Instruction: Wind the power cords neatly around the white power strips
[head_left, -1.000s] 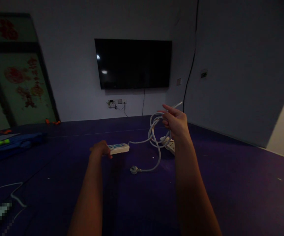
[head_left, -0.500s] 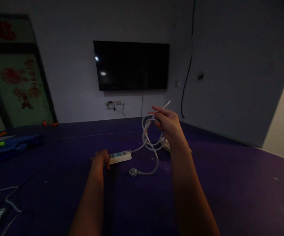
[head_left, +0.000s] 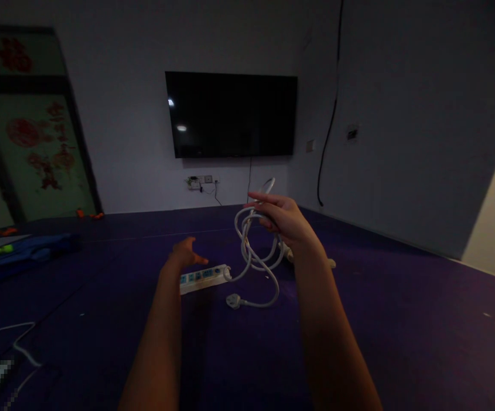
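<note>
A white power strip [head_left: 204,278] with blue sockets lies on the purple surface [head_left: 230,354]. Just above its left part, my left hand [head_left: 186,254] is open, thumb and fingers apart, holding nothing. Its white cord [head_left: 247,245] rises from the strip's right end into several loose coils. My right hand [head_left: 284,216] grips the top of these coils between thumb and fingers. From the coils a tail runs down to the plug [head_left: 233,301], which sits low in front of the strip's right end. Behind my right forearm a second pale object [head_left: 289,254] is mostly hidden.
A dark television [head_left: 232,114] hangs on the far wall, with wall sockets [head_left: 204,180] beneath. Blue cloth [head_left: 37,251] with a yellow-green item lies at left. A thin white cable [head_left: 24,351] runs at lower left. A black cable [head_left: 326,148] hangs on the right wall.
My left hand has let go of the power strip and lifted up with its fingers opened. My right hand has shifted slightly left and down with the coiled cord.
</note>
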Tool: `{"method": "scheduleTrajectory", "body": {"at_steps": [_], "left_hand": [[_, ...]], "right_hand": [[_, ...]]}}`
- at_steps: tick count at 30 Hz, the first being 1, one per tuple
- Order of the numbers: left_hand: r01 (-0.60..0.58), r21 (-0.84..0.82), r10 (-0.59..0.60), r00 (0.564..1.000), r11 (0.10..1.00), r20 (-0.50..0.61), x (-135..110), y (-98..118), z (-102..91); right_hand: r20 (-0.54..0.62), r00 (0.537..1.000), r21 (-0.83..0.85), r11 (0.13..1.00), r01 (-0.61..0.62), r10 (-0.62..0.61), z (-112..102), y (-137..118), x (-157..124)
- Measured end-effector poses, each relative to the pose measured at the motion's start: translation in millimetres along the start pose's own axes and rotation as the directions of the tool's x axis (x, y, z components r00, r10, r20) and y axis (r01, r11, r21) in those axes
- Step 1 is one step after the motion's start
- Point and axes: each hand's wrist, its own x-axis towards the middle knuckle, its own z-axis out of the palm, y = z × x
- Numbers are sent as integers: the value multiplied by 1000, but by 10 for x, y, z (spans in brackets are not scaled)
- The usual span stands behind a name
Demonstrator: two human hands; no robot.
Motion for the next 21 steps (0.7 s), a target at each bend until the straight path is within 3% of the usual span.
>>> {"method": "scheduleTrajectory", "body": {"at_steps": [2, 3, 5, 8, 15, 19, 21], "left_hand": [[-81, -88, 77, 995, 993, -56, -90, 241, -182], [-192, -225, 169, 978, 955, -120, -160, 362, -271], [-389, -391, 344, 921, 834, -184, -319, 574, -419], [-543, -431, 522, 834, 720, -178, -501, 748, -515], [-658, -342, 668, 736, 671, -108, -400, 682, -372], [-714, -307, 716, 686, 629, -130, -359, 686, -336], [-717, -308, 715, 684, 625, -143, -374, 700, -337]], "right_hand": [[70, 998, -4, 1000, -7, 7, 31, 17, 5], [105, 994, -6, 1000, -8, 9, 50, 29, 8], [178, 984, -14, 1000, -13, 15, 92, 58, 13], [296, 955, -39, 999, -19, 30, 155, 105, 19], [574, 818, -111, 993, 27, 42, 199, 167, 34], [637, 768, -157, 986, 49, 63, 161, 165, 32], [653, 754, -172, 983, 66, 64, 137, 168, 36]]}}
